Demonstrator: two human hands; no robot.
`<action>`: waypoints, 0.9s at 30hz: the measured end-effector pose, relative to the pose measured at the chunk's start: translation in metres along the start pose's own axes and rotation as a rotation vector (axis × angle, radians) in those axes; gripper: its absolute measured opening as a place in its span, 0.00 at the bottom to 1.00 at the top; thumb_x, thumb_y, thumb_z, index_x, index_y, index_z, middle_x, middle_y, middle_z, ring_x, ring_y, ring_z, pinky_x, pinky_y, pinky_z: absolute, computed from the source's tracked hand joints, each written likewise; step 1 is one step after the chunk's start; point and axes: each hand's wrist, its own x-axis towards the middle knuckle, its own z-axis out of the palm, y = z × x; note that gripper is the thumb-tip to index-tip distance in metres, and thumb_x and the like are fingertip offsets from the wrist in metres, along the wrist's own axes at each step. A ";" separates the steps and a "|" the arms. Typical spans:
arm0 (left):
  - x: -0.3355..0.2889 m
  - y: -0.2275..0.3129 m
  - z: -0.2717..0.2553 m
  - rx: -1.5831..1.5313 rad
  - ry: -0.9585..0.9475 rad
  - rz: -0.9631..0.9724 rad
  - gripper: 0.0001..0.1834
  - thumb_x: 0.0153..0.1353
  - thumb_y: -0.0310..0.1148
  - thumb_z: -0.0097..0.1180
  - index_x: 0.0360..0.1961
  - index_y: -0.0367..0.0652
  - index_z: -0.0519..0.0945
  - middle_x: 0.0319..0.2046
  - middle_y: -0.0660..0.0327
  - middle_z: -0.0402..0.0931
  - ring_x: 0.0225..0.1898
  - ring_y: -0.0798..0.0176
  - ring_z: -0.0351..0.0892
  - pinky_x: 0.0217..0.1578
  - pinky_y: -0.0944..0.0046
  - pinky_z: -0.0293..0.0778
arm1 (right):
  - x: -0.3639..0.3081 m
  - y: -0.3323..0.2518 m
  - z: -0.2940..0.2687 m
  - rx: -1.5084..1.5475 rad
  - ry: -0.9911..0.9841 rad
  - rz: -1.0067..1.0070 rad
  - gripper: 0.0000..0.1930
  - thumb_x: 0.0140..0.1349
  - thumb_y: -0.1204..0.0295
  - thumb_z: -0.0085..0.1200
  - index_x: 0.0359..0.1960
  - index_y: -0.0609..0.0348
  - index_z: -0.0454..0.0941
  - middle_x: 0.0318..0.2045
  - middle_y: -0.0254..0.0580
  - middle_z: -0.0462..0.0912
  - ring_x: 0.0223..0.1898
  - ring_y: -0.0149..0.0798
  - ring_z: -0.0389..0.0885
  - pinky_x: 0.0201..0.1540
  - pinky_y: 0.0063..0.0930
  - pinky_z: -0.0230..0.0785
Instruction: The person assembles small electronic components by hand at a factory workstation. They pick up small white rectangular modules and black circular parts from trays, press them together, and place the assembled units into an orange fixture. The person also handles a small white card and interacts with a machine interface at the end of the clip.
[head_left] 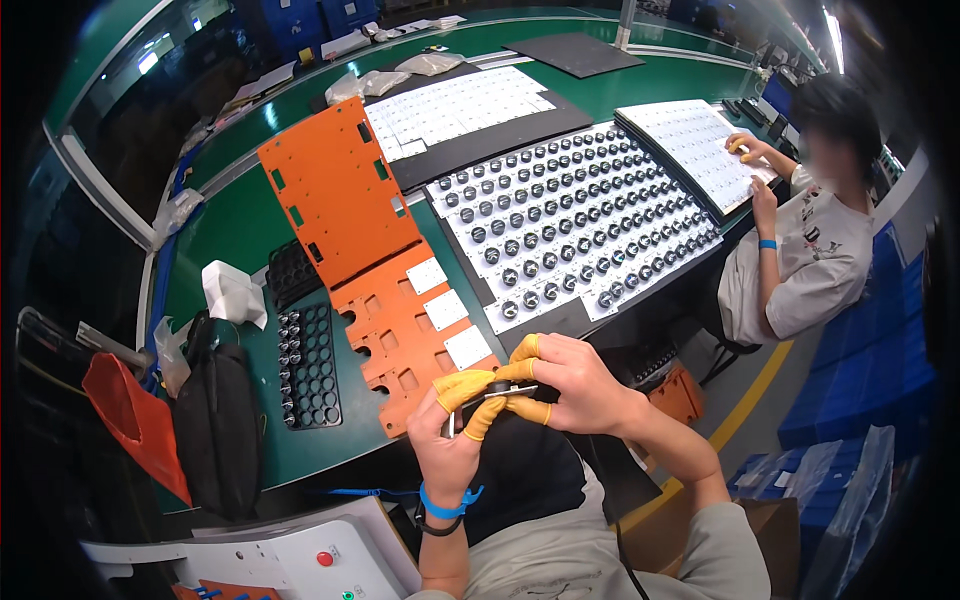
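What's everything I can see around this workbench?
Workbench: one, green, centre
Fixture: one, orange, on workbench
Square plates: three, white, on fixture
Perforated trays: two, black, left of fixture
Round parts: many, black, mostly right of fixture
Bundles: two, orange and black, left
Button: one, red, lower left
Co-worker: one, pale top, right
Held piece: one, black and pale, between hands
Left hand: one, yellow finger covers, lower centre
Right hand: one, yellow finger covers, lower centre
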 end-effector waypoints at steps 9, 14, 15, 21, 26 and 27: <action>0.010 0.009 0.008 0.201 0.178 0.039 0.13 0.57 0.32 0.72 0.39 0.37 0.85 0.24 0.69 0.71 0.21 0.77 0.57 0.22 0.70 0.50 | -0.005 0.007 0.037 0.550 0.159 0.321 0.10 0.60 0.75 0.64 0.43 0.64 0.82 0.33 0.43 0.79 0.36 0.38 0.78 0.43 0.28 0.70; 0.007 0.008 0.004 0.258 0.141 -0.027 0.16 0.57 0.35 0.72 0.43 0.37 0.84 0.28 0.67 0.73 0.21 0.75 0.57 0.22 0.71 0.52 | -0.004 0.003 0.043 0.382 0.237 0.218 0.10 0.60 0.76 0.64 0.42 0.65 0.83 0.37 0.44 0.81 0.39 0.41 0.80 0.44 0.30 0.71; 0.007 0.009 0.003 0.255 0.143 -0.036 0.17 0.57 0.35 0.72 0.44 0.37 0.84 0.28 0.67 0.72 0.21 0.76 0.56 0.22 0.71 0.51 | -0.003 0.001 0.043 0.384 0.241 0.226 0.10 0.60 0.75 0.63 0.43 0.65 0.83 0.37 0.44 0.81 0.39 0.42 0.80 0.44 0.30 0.71; 0.005 0.001 -0.003 0.210 0.166 -0.050 0.16 0.57 0.34 0.71 0.45 0.38 0.85 0.27 0.68 0.72 0.20 0.77 0.56 0.21 0.71 0.51 | -0.005 0.002 0.055 0.414 0.226 0.185 0.09 0.64 0.77 0.57 0.43 0.67 0.81 0.39 0.48 0.80 0.41 0.47 0.80 0.46 0.33 0.71; 0.009 -0.009 -0.016 0.236 0.106 0.004 0.15 0.60 0.34 0.69 0.45 0.37 0.84 0.28 0.68 0.73 0.21 0.77 0.58 0.22 0.71 0.53 | -0.004 0.004 0.066 0.448 0.234 0.160 0.08 0.64 0.78 0.55 0.42 0.68 0.79 0.40 0.51 0.79 0.40 0.50 0.78 0.44 0.33 0.72; 0.010 -0.008 -0.017 0.221 0.099 0.004 0.15 0.61 0.34 0.68 0.45 0.37 0.84 0.29 0.68 0.73 0.21 0.76 0.59 0.22 0.71 0.53 | -0.004 0.004 0.068 0.452 0.226 0.174 0.08 0.64 0.78 0.55 0.43 0.68 0.80 0.40 0.50 0.79 0.39 0.48 0.78 0.43 0.33 0.71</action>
